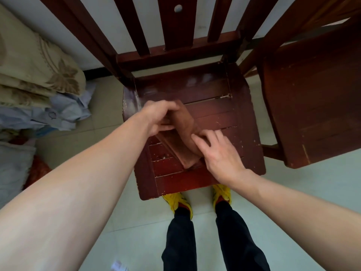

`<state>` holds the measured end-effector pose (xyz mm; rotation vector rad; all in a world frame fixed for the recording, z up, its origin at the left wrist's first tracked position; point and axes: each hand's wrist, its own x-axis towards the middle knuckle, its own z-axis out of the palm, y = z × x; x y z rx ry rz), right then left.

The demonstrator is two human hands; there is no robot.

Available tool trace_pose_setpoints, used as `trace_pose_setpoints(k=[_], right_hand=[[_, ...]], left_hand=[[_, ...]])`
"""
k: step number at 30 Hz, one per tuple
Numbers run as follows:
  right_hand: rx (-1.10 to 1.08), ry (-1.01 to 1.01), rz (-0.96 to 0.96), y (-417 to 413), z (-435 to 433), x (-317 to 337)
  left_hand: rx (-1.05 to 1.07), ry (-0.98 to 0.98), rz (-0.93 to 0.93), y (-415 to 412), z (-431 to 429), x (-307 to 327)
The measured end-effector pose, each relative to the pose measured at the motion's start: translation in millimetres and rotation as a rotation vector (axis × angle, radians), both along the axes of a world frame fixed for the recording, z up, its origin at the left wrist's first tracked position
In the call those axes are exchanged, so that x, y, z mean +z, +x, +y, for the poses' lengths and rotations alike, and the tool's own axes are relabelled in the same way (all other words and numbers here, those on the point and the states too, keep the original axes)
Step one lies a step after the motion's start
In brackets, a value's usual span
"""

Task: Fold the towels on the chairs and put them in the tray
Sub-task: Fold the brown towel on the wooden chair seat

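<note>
A small brown towel (180, 143), folded into a narrow strip, lies diagonally on the slatted seat of a dark red wooden chair (220, 112). My left hand (158, 118) grips the strip's far end, fingers curled around the fold. My right hand (216, 153) rests on the near part of the towel with its fingers stretched flat, pressing it onto the seat. No tray is in view.
A second dark wooden chair (312, 106) stands close on the right. Folded beige bedding (33, 73) and pale blue cloth (64, 112) are piled on the left. My feet in yellow shoes (175, 202) stand on pale floor tiles just before the seat's front edge.
</note>
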<state>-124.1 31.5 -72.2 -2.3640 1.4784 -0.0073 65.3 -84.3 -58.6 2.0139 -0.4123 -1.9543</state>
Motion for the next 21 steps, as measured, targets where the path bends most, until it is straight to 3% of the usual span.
trace_pose_setpoints(k=[2, 8, 12, 14, 18, 21], right_hand=[[0.046, -0.012, -0.021, 0, 13, 3], [0.172, 0.028, -0.142, 16, 45, 5], [0.154, 0.128, -0.209, 32, 51, -3], [0.041, 0.230, -0.245, 35, 44, -8], [-0.111, 0.448, -0.256, 38, 18, -5], [-0.191, 0.483, -0.218, 37, 8, 5]], left_hand=[[-0.053, -0.102, -0.139, 5, 1, 0], [-0.061, -0.104, -0.099, 35, 23, -5], [-0.040, -0.217, -0.240, 44, 33, -15], [-0.198, -0.353, -0.382, 43, 38, -20], [-0.774, -0.675, -0.864, 41, 47, -14], [-1.057, -0.956, -0.863, 41, 49, -7]])
